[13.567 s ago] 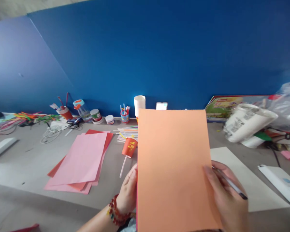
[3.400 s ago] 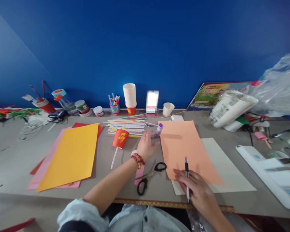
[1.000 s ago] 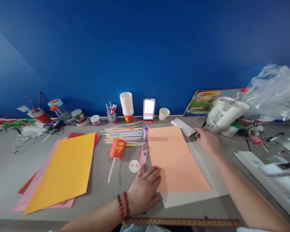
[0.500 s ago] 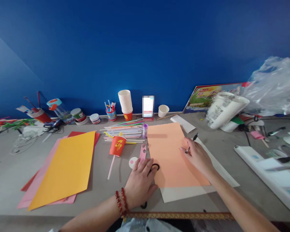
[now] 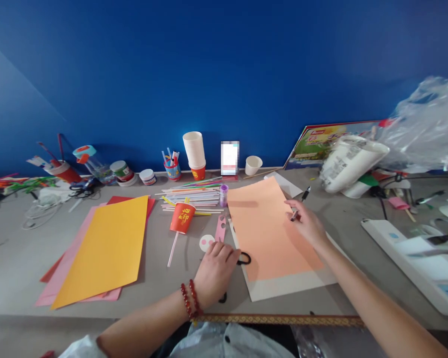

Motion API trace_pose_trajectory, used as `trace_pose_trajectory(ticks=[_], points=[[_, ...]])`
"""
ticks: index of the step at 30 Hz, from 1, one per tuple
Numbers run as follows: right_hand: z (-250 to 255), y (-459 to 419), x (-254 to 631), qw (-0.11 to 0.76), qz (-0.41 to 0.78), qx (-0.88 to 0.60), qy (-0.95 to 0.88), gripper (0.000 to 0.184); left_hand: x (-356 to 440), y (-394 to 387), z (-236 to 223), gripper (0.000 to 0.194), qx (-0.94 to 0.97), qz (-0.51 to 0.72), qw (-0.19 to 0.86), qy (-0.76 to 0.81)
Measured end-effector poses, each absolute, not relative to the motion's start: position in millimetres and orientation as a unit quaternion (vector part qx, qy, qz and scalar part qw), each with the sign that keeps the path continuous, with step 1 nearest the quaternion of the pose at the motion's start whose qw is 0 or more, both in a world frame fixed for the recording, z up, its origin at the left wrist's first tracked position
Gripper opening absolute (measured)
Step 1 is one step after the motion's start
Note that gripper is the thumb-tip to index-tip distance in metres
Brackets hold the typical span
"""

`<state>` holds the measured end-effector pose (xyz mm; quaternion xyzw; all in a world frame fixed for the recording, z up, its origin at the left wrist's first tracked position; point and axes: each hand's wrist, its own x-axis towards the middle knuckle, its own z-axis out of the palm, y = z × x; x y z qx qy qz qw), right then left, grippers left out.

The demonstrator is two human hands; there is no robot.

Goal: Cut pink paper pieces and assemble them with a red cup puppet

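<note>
My left hand [image 5: 217,268], a red bead bracelet on its wrist, has curled fingers over black-handled scissors [image 5: 243,258]. Two black loops show beside the hand; the blades are hidden. In my right hand [image 5: 306,223] is a black pen [image 5: 305,193], its fingers bent above the right side of a peach paper sheet [image 5: 274,233]. That sheet overlaps a white sheet [image 5: 269,292]. Beyond my left fingers lie a pink strip with holes [image 5: 220,227] and a white disc with pink spots [image 5: 206,243]. A red paper cup [image 5: 182,218] with straws lies to their left.
Yellow paper [image 5: 104,248] covers pink and red sheets at left. Straws [image 5: 194,198] and a purple glue stick [image 5: 224,195] lie mid-table. Stacked cups [image 5: 194,151] and a phone [image 5: 229,159] stand by the blue wall. A power strip [image 5: 399,258] is at right.
The fingers of my left hand have drawn in from a flatter spread. The peach sheet has shifted slightly away and turned on the white one. My right hand keeps the pen.
</note>
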<state>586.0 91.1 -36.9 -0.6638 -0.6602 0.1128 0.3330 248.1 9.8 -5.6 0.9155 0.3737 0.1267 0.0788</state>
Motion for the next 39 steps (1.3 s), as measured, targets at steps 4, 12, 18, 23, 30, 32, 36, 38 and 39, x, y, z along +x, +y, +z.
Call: trace_pose_trajectory(ticks=[4, 12, 18, 23, 30, 32, 36, 38, 39], points=[[-40, 95, 588, 0.339, 0.107, -0.663, -0.659, 0.038, 249, 5, -6, 0.043, 0.922, 0.118, 0.084, 0.36], [-38, 86, 578, 0.331, 0.076, -0.681, -0.649, 0.042, 249, -2, 3, 0.02, 0.925, 0.07, 0.109, 0.359], [-32, 85, 575, 0.33, 0.089, -0.676, -0.653, 0.045, 248, -12, 19, 0.02, 0.931, 0.04, 0.102, 0.349], [-31, 84, 569, 0.332, 0.079, -0.676, -0.653, 0.045, 248, -16, 14, 0.038, 0.941, 0.084, 0.106, 0.31], [-25, 82, 565, 0.314, 0.073, -0.691, -0.647, 0.044, 241, -12, -1, 0.031, 0.935, 0.127, 0.154, 0.293], [-23, 82, 565, 0.305, 0.07, -0.695, -0.648, 0.044, 240, -11, -2, 0.032, 0.936, 0.131, 0.149, 0.292], [-28, 83, 568, 0.302, 0.068, -0.696, -0.648, 0.044, 240, -11, 0, 0.033, 0.943, 0.12, 0.127, 0.285], [-29, 85, 570, 0.299, 0.06, -0.689, -0.657, 0.044, 241, -10, 1, 0.032, 0.947, 0.111, 0.116, 0.279], [-28, 85, 571, 0.293, 0.049, -0.684, -0.666, 0.044, 241, -10, 1, 0.032, 0.948, 0.108, 0.111, 0.277]])
